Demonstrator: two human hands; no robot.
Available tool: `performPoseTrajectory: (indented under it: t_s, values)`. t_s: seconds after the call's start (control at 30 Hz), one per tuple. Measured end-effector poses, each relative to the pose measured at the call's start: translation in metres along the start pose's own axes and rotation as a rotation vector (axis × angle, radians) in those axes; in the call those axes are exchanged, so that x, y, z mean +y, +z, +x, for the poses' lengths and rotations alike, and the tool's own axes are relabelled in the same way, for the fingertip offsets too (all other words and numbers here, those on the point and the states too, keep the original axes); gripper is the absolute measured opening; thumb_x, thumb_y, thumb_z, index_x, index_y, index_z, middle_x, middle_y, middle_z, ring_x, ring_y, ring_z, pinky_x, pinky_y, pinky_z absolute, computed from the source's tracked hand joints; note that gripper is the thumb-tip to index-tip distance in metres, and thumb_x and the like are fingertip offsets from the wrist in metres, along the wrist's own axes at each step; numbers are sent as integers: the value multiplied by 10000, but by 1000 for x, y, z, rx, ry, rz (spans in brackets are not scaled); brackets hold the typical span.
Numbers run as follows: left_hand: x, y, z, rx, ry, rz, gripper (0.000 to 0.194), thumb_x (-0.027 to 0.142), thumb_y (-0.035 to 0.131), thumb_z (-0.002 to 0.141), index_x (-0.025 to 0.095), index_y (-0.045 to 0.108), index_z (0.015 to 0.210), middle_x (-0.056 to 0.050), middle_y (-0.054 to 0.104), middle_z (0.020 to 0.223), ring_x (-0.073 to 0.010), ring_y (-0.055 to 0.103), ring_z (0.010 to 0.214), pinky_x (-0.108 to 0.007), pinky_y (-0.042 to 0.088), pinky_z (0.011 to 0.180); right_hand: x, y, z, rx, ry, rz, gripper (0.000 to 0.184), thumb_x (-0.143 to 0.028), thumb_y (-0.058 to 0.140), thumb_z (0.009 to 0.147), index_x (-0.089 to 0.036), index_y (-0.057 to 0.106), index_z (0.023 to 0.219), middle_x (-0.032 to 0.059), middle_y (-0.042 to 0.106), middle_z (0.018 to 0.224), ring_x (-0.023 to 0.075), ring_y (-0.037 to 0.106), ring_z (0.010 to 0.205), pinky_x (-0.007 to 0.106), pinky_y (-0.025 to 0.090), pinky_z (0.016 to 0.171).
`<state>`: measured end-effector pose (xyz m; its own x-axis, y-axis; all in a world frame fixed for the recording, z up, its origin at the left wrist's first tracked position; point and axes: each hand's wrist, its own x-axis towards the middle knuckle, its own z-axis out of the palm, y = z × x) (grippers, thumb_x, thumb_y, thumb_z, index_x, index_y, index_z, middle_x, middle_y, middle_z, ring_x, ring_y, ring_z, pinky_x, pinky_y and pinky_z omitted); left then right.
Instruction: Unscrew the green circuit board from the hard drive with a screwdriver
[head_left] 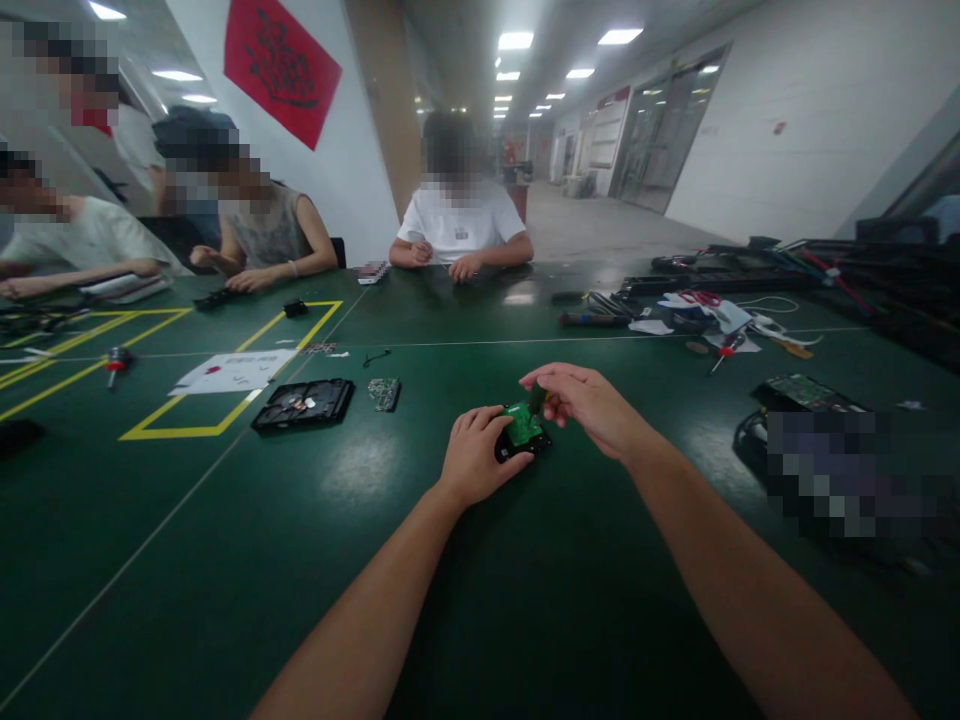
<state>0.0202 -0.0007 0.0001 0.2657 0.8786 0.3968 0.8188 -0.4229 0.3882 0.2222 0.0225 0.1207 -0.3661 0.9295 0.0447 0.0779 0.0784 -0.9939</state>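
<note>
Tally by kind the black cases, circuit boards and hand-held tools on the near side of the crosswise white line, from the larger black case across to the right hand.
Black cases: 2 (larger case, held case in the left hand)
Circuit boards: 2 (loose board, green board)
Hand-held tools: 1 (dark tool in the right hand)
Total: 5

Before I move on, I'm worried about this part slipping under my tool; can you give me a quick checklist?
1. Left hand braces the black case: ok, fingers and thumb at its edges.
2. Right hand grips the tool: ok.
3. Tool is over the green board: ok.
4. Tool tip seated in a screw: cannot tell, too small.
5. Loose circuit board clear of both hands: ok, off to the left.
</note>
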Motion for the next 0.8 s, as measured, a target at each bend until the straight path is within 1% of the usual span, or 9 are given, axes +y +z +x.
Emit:
performPoseTrajectory:
  t_s: [0.07,0.13,0.23,0.3,0.37,0.53,0.6,0.67,0.8]
  values:
    - [0,0,0,-2,-1,-1,600,605,762,834,289,658,1334,-83,607,1435,-358,517,1342,-559,392,1149,1,-1,0,-5,-21,-34,246,-308,597,937,-199,800,1023,72,724,1022,100,555,626,234,374,481]
    - [0,-1,1,-4,-1,0,610,607,763,831,286,655,1338,-85,608,1432,-356,519,1339,-557,391,1148,2,-2,1,-27,-23,-42,247,-322,611,932,-198,801,1032,73,727,1036,101,541,632,236,368,486]
    - [1,-1,1,-2,2,0,611,605,762,833,285,652,1341,-86,610,1429,-352,520,1334,-556,388,1148,3,-2,1,-34,-17,-17,213,-357,664,914,-189,769,995,44,700,896,102,531,617,233,359,486]
    - [1,-1,0,4,2,-1,612,602,764,832,282,651,1342,-88,609,1431,-352,519,1333,-556,389,1147,5,-1,2,-6,-13,8,216,-391,709,900,-186,729,966,11,649,787,101,527,599,228,361,480]
    - [1,-1,0,9,-2,-3,611,602,766,831,279,653,1338,-88,606,1436,-354,518,1335,-557,392,1146,6,-1,2,22,-7,31,252,-417,751,882,-190,685,967,-7,626,757,102,543,588,227,383,477]
    - [0,0,0,-2,-7,-5,602,598,774,824,291,659,1329,-82,608,1432,-358,519,1337,-568,393,1145,7,0,1,26,8,110,310,-418,802,849,-205,599,947,20,683,832,136,640,631,252,486,514]
    - [0,0,0,1,-6,-6,606,595,778,822,290,657,1331,-81,605,1434,-355,518,1338,-563,393,1147,6,0,0,13,17,110,300,-414,797,853,-207,594,933,34,702,872,138,654,629,246,483,501]
    - [-1,1,1,1,-5,-7,610,599,780,818,284,659,1327,-82,604,1435,-353,519,1334,-560,393,1149,4,0,0,9,17,100,271,-408,778,867,-209,609,941,52,722,954,126,651,604,232,456,469]
    - [0,1,1,5,-4,-3,603,610,775,820,285,664,1316,-81,609,1426,-351,524,1325,-556,393,1148,3,-1,1,7,1,97,173,-370,691,915,-206,682,966,73,733,1051,110,642,596,221,442,456]
